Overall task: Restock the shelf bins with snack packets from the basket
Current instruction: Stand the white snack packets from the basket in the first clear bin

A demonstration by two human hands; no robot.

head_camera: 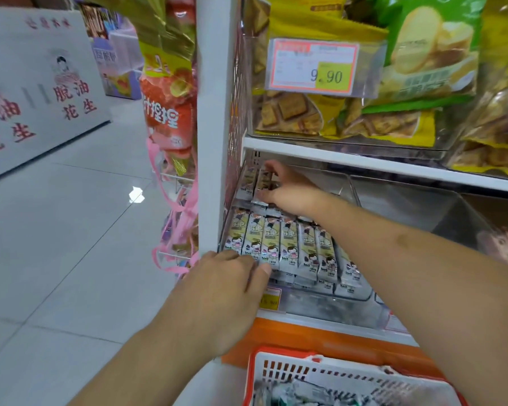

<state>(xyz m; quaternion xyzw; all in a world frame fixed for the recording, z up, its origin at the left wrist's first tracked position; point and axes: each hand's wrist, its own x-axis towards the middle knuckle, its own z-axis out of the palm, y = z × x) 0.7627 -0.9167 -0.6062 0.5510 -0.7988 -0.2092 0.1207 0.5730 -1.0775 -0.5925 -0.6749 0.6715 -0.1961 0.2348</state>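
A clear shelf bin (311, 303) on the lower shelf holds rows of small grey-and-cream snack packets (288, 247) printed with a cartoon child. My right hand (288, 191) reaches deep into the back of the bin, its fingers curled round a few upright packets (261, 183) there. My left hand (226, 291) rests at the bin's front left corner, fingers bent against the front row of packets; whether it grips one is hidden. At the bottom edge, a white basket with a red rim (279, 356) holds more of the same packets (302, 391).
A white shelf post (214, 112) stands left of the bin. Above, another shelf carries yellow and green biscuit bags (408, 83) behind a 9.90 price tag (314, 65). Hanging snack bags and pink ribbons (170, 127) are at the left. Grey tiled floor (56, 244) spreads beyond.
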